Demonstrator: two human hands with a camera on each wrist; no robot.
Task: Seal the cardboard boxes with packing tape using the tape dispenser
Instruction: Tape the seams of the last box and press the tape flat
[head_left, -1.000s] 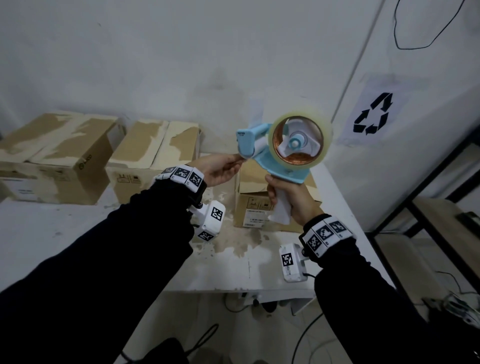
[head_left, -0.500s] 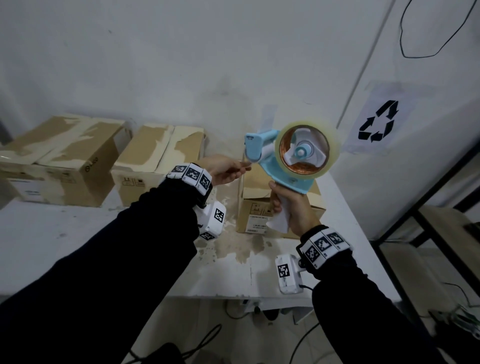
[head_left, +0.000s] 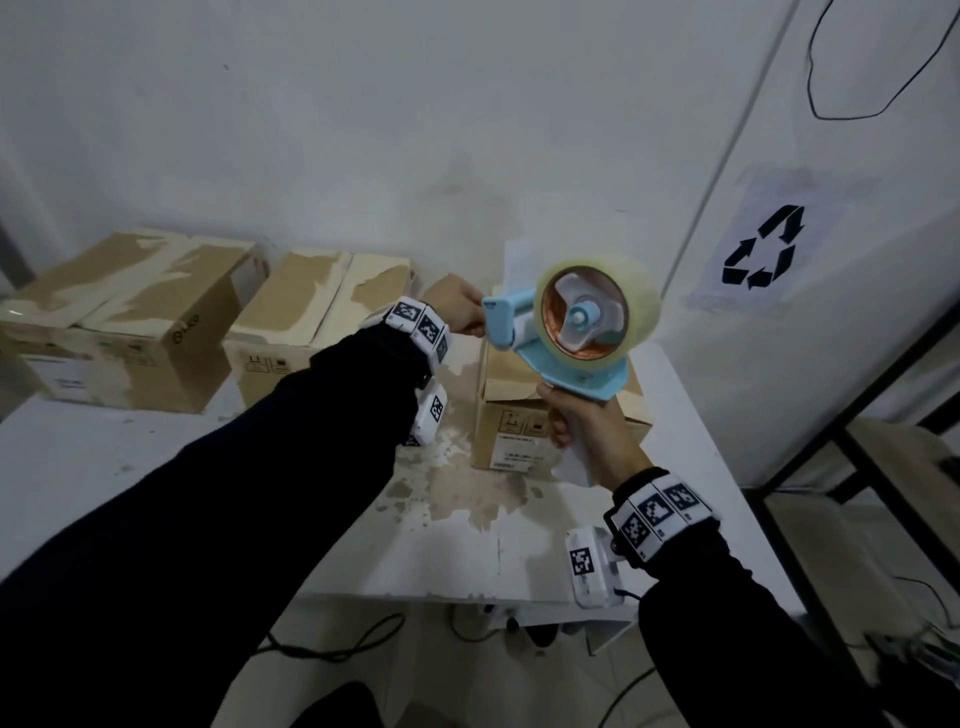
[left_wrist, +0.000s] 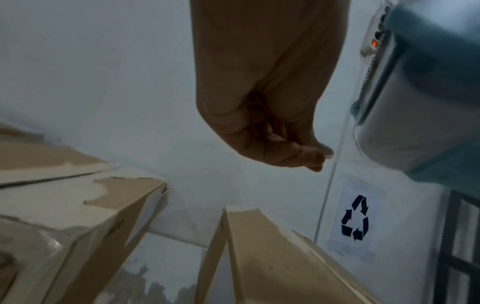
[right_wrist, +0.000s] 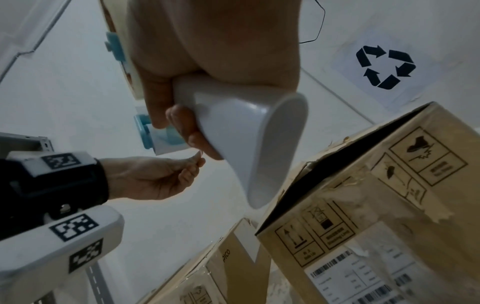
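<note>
While gripped as before, tape dispenser (head_left: 574, 332) hangs lower.

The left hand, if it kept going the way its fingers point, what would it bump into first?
Most likely the blue front end of the tape dispenser. The left hand reaches right toward it, fingertips pinched just beside it; whether they already touch is unclear.
</note>
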